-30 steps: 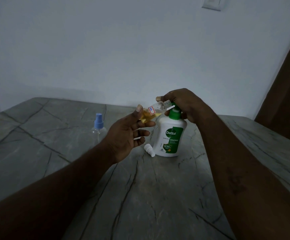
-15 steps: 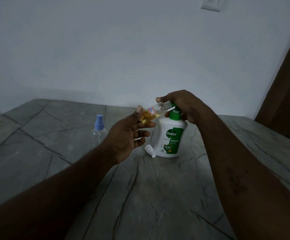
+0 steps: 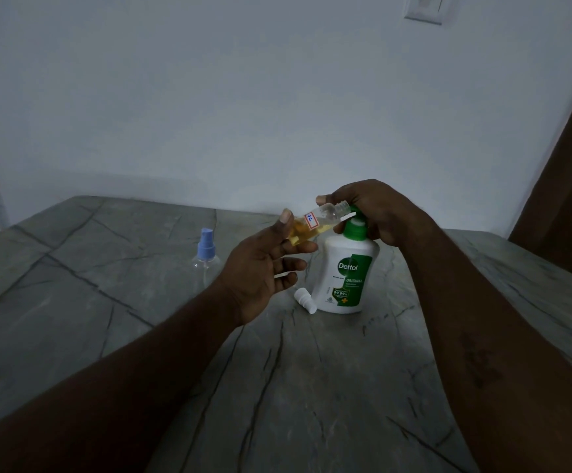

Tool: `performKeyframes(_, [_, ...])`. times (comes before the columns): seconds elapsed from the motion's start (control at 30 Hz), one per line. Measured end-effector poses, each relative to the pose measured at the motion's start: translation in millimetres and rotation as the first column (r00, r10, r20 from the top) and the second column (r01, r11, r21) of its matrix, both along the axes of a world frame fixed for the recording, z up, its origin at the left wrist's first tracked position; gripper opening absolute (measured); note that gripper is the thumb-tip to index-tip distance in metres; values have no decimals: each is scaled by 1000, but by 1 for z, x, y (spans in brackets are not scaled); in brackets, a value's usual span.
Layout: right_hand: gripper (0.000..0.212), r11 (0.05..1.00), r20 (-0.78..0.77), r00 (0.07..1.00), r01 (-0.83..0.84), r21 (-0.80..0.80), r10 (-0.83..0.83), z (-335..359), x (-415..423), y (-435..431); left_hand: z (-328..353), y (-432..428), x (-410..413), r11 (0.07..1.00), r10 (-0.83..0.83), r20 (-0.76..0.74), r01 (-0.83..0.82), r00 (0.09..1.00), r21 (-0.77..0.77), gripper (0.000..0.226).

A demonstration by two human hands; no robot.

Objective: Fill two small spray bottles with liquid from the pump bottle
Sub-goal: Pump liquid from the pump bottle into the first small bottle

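A white pump bottle [image 3: 346, 278] with a green collar and green label stands upright on the table. My right hand [image 3: 377, 213] sits curled over its pump head, hiding the nozzle. My left hand [image 3: 260, 268] pinches a small clear spray bottle [image 3: 315, 223] between thumb and fingers; it is tilted, uncapped, its open neck at the pump spout, and yellow liquid fills its lower part. A red-edged sticker is on it. Its white spray cap [image 3: 305, 300] lies on the table by the pump bottle's base. A second clear spray bottle [image 3: 206, 257] with a blue cap stands at the left.
The grey marble-patterned table [image 3: 107, 302] runs to a white wall at the back. A brown door or panel [image 3: 571, 199] stands at the right. A wall switch plate [image 3: 424, 8] is high on the wall.
Both hands and the bottles hold nearly the same pose; the view has shifted only slightly.
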State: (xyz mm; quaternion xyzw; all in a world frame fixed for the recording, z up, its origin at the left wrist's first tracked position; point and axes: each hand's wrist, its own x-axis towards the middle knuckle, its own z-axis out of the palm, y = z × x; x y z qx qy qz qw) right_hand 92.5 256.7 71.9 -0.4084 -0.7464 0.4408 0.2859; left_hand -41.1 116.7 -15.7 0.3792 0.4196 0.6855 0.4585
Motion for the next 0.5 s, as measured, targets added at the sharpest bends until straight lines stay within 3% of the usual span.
performKeyframes(0.1, [13,1000,1,1000,5,15,-6,1,0,-2,-1,2,-1,1000,-2,6,2,1000,0,55])
performKeyframes(0.27, [32,999,-14,1000,7,41,-7,3,0,-5,0,2,0,1000,-1,8,1,1000,4,54])
performKeyframes(0.5, [28,999,-44,999,11,30,-9,2,-1,-2,-2,2,0,1000,-9,-11,9,1000,14,53])
